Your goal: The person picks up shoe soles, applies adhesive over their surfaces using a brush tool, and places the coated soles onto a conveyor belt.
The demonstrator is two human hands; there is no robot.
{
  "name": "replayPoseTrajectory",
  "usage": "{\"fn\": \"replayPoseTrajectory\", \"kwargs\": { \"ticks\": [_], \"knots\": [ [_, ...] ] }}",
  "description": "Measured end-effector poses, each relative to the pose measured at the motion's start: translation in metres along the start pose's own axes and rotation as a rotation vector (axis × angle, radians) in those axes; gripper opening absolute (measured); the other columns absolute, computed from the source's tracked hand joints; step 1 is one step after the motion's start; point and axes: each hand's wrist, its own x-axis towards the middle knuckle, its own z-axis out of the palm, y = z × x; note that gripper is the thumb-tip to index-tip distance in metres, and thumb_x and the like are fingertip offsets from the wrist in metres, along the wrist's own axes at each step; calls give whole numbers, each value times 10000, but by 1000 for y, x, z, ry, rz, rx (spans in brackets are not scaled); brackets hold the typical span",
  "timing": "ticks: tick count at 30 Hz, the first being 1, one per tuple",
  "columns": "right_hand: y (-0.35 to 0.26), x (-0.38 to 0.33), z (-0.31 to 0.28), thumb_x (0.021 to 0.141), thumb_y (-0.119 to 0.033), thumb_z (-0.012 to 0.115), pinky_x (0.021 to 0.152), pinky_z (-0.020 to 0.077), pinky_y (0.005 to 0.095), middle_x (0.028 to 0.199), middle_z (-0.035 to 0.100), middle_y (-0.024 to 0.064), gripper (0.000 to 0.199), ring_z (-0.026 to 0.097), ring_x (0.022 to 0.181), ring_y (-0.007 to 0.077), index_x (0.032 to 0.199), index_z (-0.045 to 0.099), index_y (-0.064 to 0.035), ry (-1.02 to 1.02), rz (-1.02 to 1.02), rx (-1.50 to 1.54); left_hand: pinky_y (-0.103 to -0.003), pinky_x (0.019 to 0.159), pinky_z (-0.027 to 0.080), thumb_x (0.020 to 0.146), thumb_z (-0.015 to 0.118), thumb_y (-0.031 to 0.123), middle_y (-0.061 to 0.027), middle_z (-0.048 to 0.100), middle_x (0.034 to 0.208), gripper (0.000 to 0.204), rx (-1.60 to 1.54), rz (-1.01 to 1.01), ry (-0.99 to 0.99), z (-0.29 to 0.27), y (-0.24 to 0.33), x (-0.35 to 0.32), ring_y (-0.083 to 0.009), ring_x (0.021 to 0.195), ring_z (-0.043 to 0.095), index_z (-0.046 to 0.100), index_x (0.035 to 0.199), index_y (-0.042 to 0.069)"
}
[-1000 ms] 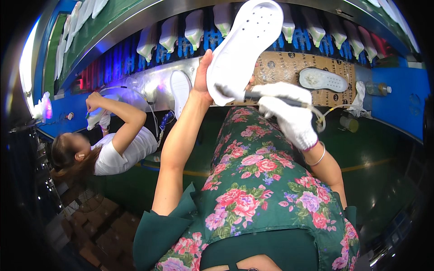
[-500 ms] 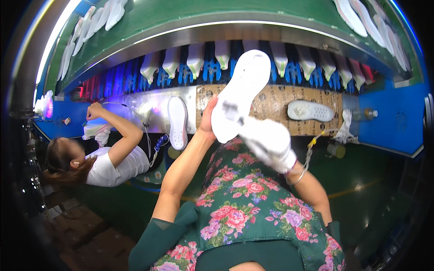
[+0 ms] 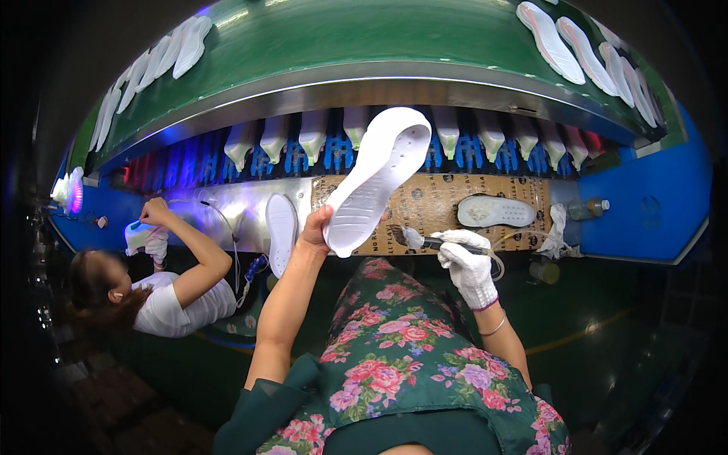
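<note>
My bare left hand (image 3: 315, 230) grips a white shoe sole (image 3: 383, 178) by its near end and holds it up at a tilt. The sole's hollow inner side with small holes faces me. To the right of it, my white-gloved right hand (image 3: 467, 265) is closed round the dark handle of a brush (image 3: 413, 237). The bristles point left and stand a little apart from the sole. A thin tube curves beside the gloved hand. Another white sole (image 3: 495, 211) lies on the cardboard-covered bench (image 3: 432, 197), and one more sole (image 3: 282, 227) rests on the metal part to the left.
Ahead runs a green conveyor belt (image 3: 356, 38) with a metal edge, soles along both sides. Below it hang several white shoe uppers (image 3: 312, 136) on blue holders. A bottle (image 3: 588, 207) and white cloth (image 3: 556, 230) sit at right. A co-worker (image 3: 186, 292) works at left.
The held sole has turned, showing its hollow side more, and moved slightly left. My right hand has drawn back from it with the brush. The view has shifted, showing more of the belt.
</note>
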Motion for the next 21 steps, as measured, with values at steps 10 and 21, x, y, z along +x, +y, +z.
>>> {"fn": "replayPoseTrajectory", "kwargs": {
  "ticks": [10, 21],
  "knots": [
    [19, -14, -39, 820, 68, 637, 548, 477, 213, 868, 681, 122, 188, 605, 626, 133, 1007, 660, 60, 339, -71, 138, -497, 773, 564, 602, 835, 497, -274, 461, 1289, 1137, -152, -15, -410, 71, 44, 53, -423, 979, 607, 264, 1451, 1],
    [52, -8, -34, 800, 6, 711, 552, 499, 200, 806, 699, 105, 231, 648, 628, 123, 1024, 677, 51, 376, -63, 5, -546, 1073, 385, 967, 417, 530, -310, 63, 1515, 836, -542, -101, -134, 178, 42, 246, -551, 1322, 275, -79, 1512, 136]
  ]
}}
